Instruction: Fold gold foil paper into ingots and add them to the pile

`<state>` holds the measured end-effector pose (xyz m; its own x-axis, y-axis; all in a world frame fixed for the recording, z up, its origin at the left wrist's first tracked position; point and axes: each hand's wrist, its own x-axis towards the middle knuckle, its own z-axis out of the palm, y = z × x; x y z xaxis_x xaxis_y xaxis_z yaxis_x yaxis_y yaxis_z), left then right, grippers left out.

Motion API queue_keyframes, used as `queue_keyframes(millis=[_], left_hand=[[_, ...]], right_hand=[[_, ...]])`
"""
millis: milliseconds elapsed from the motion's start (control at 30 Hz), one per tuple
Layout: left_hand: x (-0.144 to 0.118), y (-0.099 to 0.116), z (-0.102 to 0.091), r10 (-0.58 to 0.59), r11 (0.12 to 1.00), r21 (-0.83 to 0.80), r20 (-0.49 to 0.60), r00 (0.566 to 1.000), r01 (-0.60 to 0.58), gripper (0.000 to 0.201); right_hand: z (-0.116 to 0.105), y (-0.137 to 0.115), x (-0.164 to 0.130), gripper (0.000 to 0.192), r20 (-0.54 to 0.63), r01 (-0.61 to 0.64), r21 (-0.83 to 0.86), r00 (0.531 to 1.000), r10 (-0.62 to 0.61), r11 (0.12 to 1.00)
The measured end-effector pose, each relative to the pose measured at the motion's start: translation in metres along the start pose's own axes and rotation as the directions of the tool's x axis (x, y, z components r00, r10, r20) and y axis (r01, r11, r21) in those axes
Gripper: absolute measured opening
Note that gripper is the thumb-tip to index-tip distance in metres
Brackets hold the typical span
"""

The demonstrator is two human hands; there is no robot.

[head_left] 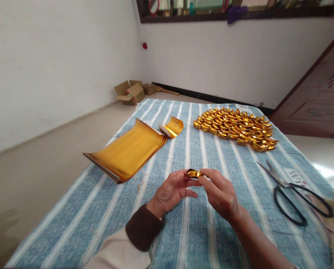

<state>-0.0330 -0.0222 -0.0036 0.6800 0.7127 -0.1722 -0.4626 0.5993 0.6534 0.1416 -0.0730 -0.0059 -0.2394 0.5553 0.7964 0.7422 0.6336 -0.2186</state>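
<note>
A small folded gold paper piece [193, 173] is pinched between the fingertips of both hands, just above the blue striped cloth [183, 231]. My left hand [171, 192] grips its left end and my right hand [219, 192] grips its right end. A stack of gold foil sheets [126, 151] lies to the left, its edges curling up. Beyond it sits a smaller curled gold sheet [172, 127]. Further back on the right, several finished gold folded ingots [236, 129] are laid out in a dense cluster.
Black-handled scissors [292, 194] lie on the cloth at the right. Open cardboard boxes [130, 92] sit on the floor by the far wall. A dark wooden door [318, 97] stands at the right, and a shelf with items runs along the top.
</note>
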Motion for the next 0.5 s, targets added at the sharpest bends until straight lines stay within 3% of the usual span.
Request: queue_keyframes(millis=[500], left_hand=[[0.0002, -0.0015, -0.0084, -0.030, 0.998, -0.053, -0.035, 0.999, 0.028, 0.017]], right_hand=[[-0.0006, 0.0012, 0.0002, 0.027, -0.033, -0.015, -0.025, 0.999, 0.014, 1.000]])
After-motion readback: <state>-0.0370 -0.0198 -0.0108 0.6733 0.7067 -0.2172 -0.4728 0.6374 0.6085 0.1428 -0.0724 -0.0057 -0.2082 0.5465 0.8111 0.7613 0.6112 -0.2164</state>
